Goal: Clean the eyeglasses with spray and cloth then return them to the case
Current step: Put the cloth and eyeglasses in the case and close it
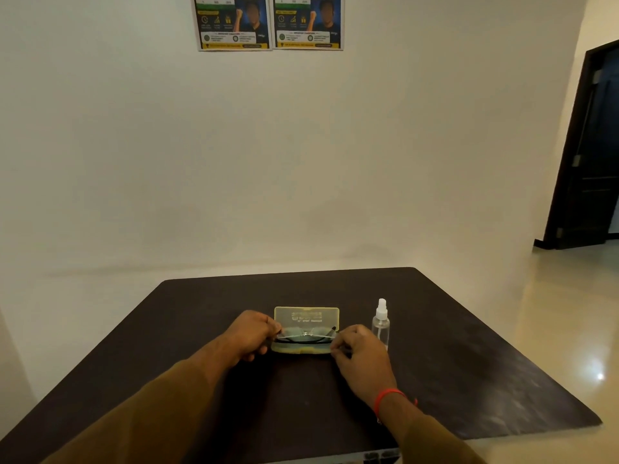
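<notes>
A dark table stands against a cream wall bearing two posters; glossy floor.

The thin-framed eyeglasses lie in the open translucent plastic case on the dark table; the clear spray bottle stands just right.

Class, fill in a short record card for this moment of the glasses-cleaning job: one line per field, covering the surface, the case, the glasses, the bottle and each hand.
surface: dark table
case: pale yellow translucent case, lid open and standing up
glasses: eyeglasses over the open case, folded
bottle: clear spray bottle, upright, right of the case, untouched
left hand: left hand holds the glasses' left end
right hand: right hand at the glasses' right end, red thread on its wrist
cloth: not clearly visible
</notes>
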